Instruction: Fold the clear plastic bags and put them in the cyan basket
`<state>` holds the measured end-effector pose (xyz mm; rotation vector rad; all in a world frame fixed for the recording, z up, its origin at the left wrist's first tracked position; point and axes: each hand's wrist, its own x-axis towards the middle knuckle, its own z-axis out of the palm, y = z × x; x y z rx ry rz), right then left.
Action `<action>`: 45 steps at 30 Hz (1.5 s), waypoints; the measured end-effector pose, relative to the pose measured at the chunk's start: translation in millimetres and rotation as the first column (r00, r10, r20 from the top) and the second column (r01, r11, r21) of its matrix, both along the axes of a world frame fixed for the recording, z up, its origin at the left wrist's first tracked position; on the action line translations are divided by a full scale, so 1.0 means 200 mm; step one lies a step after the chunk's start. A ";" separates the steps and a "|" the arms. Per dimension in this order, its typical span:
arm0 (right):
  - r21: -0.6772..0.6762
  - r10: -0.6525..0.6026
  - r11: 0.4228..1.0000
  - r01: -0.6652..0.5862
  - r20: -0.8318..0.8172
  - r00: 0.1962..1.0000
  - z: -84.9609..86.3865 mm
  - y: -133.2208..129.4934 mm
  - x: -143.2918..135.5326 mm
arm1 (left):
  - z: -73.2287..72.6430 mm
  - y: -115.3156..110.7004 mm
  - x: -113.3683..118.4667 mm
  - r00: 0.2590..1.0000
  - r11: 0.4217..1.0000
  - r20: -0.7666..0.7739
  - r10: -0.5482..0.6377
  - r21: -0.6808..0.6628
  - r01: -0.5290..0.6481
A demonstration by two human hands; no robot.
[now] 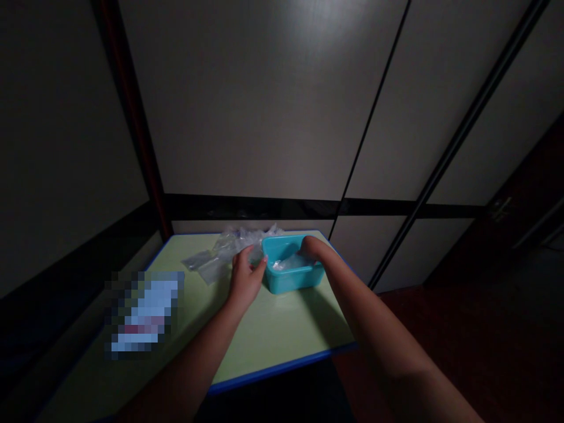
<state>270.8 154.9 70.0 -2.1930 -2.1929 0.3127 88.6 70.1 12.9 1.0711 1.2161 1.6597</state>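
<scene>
A turquoise plastic basket (296, 281) stands upright on the table. My left hand (247, 275) is at its left end, thumb and fingers apart, with the thumb at or very near the basket's wall. Over the right side, my right hand (312, 249) reaches down into the basket, its fingers hidden. Clear, crinkled plastic (288, 262) lies inside, against or under that hand; I cannot tell whether it is gripped. More clear plastic bags (224, 249) lie crumpled behind and to the left of my left hand.
The pale green table (264, 346) has a blue edge. A blurred-out, light blue flat item (147, 311) lies at its left. Cabinet panels (264, 106) rise directly behind the table, and dark red floor (409, 317) shows at the right.
</scene>
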 end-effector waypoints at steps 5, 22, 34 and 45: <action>0.030 0.097 0.995 -0.096 -0.026 0.995 0.03 -0.02 0.02 | 0.06 0.05 -0.07 0.864 0.955 -0.472 0.173 0.294 -0.031; 0.303 0.163 0.951 -0.058 -0.333 0.929 0.02 -0.01 0.18 | 0.28 0.51 0.24 0.434 0.546 -0.360 -0.826 -0.323 0.773; 0.345 0.109 0.939 -0.012 -0.261 0.959 0.04 -0.06 0.19 | 0.27 0.52 0.23 0.361 0.643 -0.542 -0.759 -0.540 0.542; 0.208 0.241 0.948 -0.241 0.030 0.970 0.04 -0.11 0.08 | 0.29 0.57 0.24 0.214 0.657 -0.633 -0.744 -0.635 0.406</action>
